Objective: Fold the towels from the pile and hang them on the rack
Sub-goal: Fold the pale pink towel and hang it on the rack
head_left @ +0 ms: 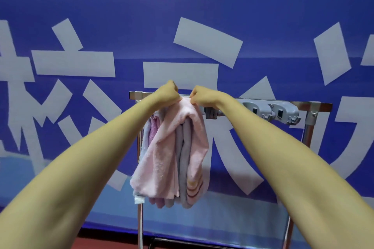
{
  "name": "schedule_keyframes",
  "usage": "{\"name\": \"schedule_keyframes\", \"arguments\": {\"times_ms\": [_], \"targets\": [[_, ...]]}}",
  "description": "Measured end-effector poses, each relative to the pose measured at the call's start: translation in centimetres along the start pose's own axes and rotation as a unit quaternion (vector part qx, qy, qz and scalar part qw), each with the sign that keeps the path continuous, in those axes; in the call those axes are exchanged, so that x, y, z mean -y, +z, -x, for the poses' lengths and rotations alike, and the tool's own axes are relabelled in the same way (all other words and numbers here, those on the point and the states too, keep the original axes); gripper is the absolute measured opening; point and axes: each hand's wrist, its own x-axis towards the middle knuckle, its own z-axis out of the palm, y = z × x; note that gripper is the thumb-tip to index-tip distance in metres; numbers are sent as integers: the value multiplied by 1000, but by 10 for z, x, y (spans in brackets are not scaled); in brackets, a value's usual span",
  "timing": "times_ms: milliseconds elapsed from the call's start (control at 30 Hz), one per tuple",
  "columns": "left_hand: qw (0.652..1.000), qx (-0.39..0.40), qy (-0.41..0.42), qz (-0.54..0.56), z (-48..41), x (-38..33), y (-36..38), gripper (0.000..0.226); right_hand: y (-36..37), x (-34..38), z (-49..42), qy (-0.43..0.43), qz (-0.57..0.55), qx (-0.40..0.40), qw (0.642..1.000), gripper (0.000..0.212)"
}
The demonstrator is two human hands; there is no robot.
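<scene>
While both fists were closed on its top edge, the pink towel (162, 159) hung straight down below the knuckles. It was bunched into a narrow neck just under the left hand (169, 92) and the right hand (199, 96), which sat close together with a small gap between them. Each hand had its fingers curled tight round a pinch of cloth, level with the top bar of the rack (315, 105). Whether the cloth already lay over that bar could not be told.

Soft, light terry like this would likely sag and slip wherever it went unsupported. The sound hold was probably along that upper hem, with the hands set wider apart to keep the fold flat.

It looked pale and fluffy, loosely folded, with brown and yellow stripes near its lower end on the right hand's side. Behind it, beneath the wrists, hung a grey towel (183, 147) and a lilac towel (152, 135). Grey hooks (283, 112) sat on the bar beyond the right wrist.
</scene>
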Motion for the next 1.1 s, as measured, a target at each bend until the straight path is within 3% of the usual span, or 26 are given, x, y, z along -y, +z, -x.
{"name": "schedule_keyframes", "arguments": {"times_ms": [67, 167, 367, 500, 633, 867, 967, 1100], "targets": [[993, -23, -2, -116, -6, 0, 7, 26, 4, -4, -7, 2, 7, 1, 1000, 27], [985, -10, -11, -171, -9, 7, 11, 26, 9, -11, -14, 6, -6, 6, 1000, 26], [990, 5, -28, -141, -17, 15, 13, 8, 13, -19, -19, 8, -54, -2, 999, 33], [984, -4, -33, -177, -19, 14, 17, 23, 18, -20, -23, 0, -34, -35, 999, 32], [988, -22, -30, -153, -15, 14, 20, 13, 23, -22, -17, 14, -28, -60, 998, 19], [995, -21, -28, -89, -7, 15, 17, 32, 23, -20, -18, 3, -117, -75, 990, 38], [993, -33, -26, -109, -6, 15, 17, 30, 26, -16, -21, -5, -101, -98, 990, 16], [989, -12, -3, -146, -6, 15, 16, 16, 27, -17, -24, 9, -80, -122, 989, 38]]}}
